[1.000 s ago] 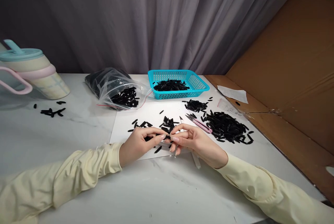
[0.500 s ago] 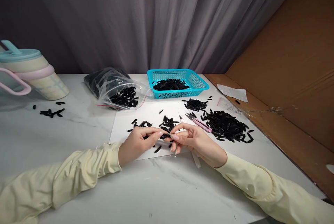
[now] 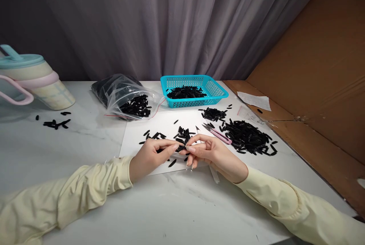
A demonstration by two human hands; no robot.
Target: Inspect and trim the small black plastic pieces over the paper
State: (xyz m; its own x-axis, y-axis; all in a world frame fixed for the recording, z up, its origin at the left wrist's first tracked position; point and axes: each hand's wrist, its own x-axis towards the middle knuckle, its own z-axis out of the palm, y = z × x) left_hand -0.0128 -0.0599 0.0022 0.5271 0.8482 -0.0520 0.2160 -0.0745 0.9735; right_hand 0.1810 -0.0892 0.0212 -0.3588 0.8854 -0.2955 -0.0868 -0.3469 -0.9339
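Note:
Above a white sheet [image 3: 134, 161], my left hand [image 3: 152, 157] and my right hand [image 3: 208, 153] meet almost fingertip to fingertip. Between them is a small, narrow black piece [image 3: 181, 148], pinched at its two ends by thumb and forefinger. The fingers cover part of it, and its exact kind is too small to make out. More such black pieces [image 3: 184, 134] lie loose on the sheet just behind and around my hands. Pink-handled thread snips [image 3: 219, 134] rest by my right hand, blades pointing away to the left.
A blue plastic basket [image 3: 196, 102] with black pieces stands at the back, beside an open zip bag [image 3: 114, 100] of them. Larger heap [image 3: 248, 138] and smaller pile [image 3: 213, 114] lie right. A lidded tumbler [image 3: 54, 93] stands left; a cardboard wall [image 3: 319, 73] bounds the right.

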